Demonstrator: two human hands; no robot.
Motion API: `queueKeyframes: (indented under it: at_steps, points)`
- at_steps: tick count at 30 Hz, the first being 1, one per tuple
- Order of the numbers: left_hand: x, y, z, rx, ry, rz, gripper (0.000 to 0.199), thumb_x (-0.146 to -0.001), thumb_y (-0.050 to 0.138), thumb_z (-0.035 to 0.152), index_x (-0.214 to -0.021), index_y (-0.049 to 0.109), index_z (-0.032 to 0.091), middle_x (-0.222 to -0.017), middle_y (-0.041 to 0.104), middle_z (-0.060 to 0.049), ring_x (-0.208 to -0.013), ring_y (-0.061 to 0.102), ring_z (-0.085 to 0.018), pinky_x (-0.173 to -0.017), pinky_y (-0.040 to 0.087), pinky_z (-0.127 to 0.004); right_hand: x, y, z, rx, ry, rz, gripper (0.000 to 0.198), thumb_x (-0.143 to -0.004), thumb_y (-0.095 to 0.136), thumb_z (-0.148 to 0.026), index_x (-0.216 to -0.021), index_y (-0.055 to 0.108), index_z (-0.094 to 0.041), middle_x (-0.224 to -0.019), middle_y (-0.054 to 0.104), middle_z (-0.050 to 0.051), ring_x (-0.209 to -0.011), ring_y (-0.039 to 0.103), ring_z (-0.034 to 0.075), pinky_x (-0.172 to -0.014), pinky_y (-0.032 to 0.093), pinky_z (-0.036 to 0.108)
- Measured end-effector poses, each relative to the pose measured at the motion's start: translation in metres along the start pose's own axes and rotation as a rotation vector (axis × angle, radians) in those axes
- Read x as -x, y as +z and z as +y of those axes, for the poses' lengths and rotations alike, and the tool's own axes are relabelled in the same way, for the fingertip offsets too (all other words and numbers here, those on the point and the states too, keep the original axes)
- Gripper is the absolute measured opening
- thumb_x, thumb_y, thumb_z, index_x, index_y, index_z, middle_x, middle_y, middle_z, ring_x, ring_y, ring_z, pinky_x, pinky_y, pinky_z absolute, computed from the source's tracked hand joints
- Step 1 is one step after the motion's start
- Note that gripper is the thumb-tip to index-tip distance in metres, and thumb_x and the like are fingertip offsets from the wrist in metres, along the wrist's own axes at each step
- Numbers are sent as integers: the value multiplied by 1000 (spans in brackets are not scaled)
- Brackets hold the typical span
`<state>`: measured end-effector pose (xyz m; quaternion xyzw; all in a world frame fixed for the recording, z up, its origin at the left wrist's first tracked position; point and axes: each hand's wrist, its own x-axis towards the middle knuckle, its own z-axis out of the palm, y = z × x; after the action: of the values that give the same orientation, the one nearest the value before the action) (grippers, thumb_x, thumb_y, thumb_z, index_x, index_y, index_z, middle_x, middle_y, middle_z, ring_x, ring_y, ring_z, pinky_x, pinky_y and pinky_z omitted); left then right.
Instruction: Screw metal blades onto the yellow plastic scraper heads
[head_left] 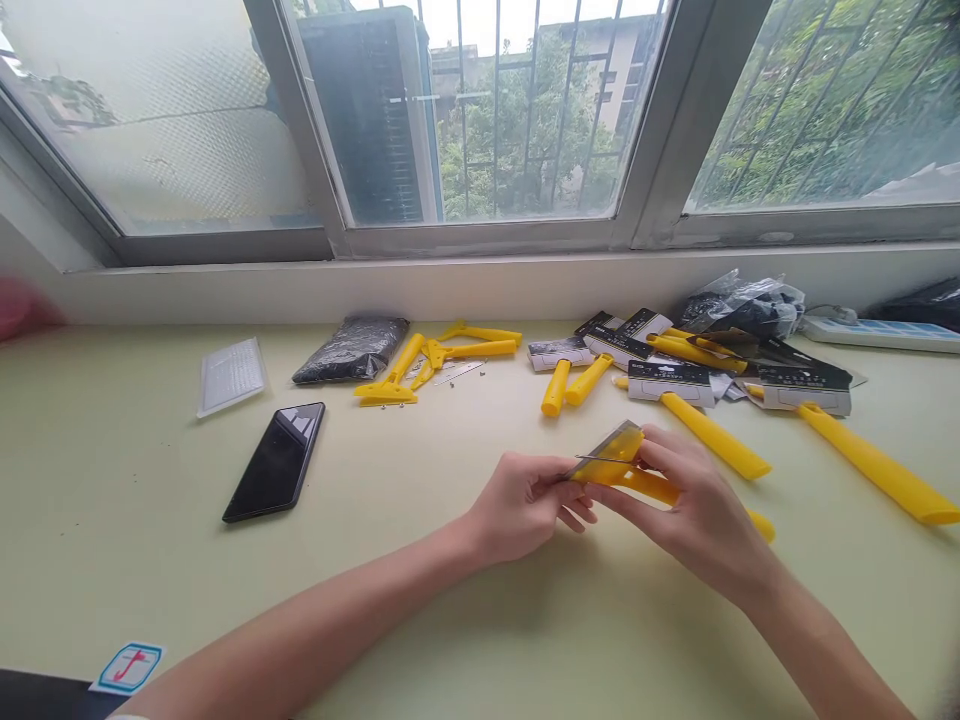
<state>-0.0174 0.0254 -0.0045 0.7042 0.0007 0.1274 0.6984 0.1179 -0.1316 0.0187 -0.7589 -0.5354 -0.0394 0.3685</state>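
Note:
Above the middle of the table, a yellow scraper (652,486) with a flat metal blade is held between my two hands. My left hand (521,510) pinches the blade end at its left corner, with the lower fingers partly curled. On the other side, my right hand (697,510) closes around the scraper's head with thumb and fingers. A thin dark metal rod (600,458) crosses the blade and runs to the right fingertips; its exact kind cannot be made out. The scraper's handle points right, passing beneath my right hand, which hides part of it.
Yellow scraper parts (435,360) lie with small screws and loose blades near the sill. Several carded scrapers (697,430) spread to the right. A phone (276,462), a white tray-like piece (232,376) and a black plastic packet (352,348) are at the left.

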Motion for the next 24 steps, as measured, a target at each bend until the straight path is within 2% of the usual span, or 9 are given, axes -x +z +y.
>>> queueKeyframes:
  at_steps: [4,7,13,15,18,21,24]
  points:
    - [0,0,0,46,-33,-16,34,-92,60,41,-99,70,9,-86,67,-10,-81,72,-21,-66,62,-30,2,0,3,-11,15,-8,24,-88,70,-53,-95,66,-31,-86,62,-1,-83,55,21,-77,45,41]
    - [0,0,0,55,-46,-16,34,-92,60,39,-102,71,9,-83,68,-10,-79,72,-20,-69,63,-31,2,1,7,-27,18,-12,24,-88,70,-53,-98,66,-32,-86,61,-1,-82,57,20,-77,48,40]
    - [0,1,3,47,-16,9,30,-93,59,32,-105,72,9,-86,69,-10,-78,73,-19,-76,64,-34,5,2,9,2,-58,21,19,-88,71,-44,-92,64,-27,-77,57,0,-73,52,19,-64,46,35]
    - [2,1,4,-35,77,6,29,-96,53,28,-108,71,9,-90,71,-11,-80,73,-18,-80,63,-33,7,1,7,26,-136,67,16,-89,72,-37,-93,62,-26,-77,57,1,-73,50,19,-62,43,34]
    - [6,0,4,-313,300,-11,29,-98,44,19,-112,68,9,-93,74,-12,-84,73,-17,-81,60,-28,9,-5,9,47,-334,93,19,-86,75,-24,-99,60,-23,-80,61,1,-74,50,18,-68,42,36]
    - [10,-1,0,-612,524,-48,32,-94,42,9,-118,63,9,-105,75,-13,-92,72,-17,-80,58,-23,9,-16,17,44,-538,-7,32,-83,73,-11,-111,61,-20,-85,65,2,-69,52,16,-73,41,39]
    - [11,-3,-4,-811,718,-58,39,-89,42,2,-123,60,8,-120,72,-14,-103,71,-18,-84,58,-22,6,-26,30,48,-685,-132,35,-91,59,-12,-126,61,-14,-93,67,7,-75,58,21,-76,41,43]
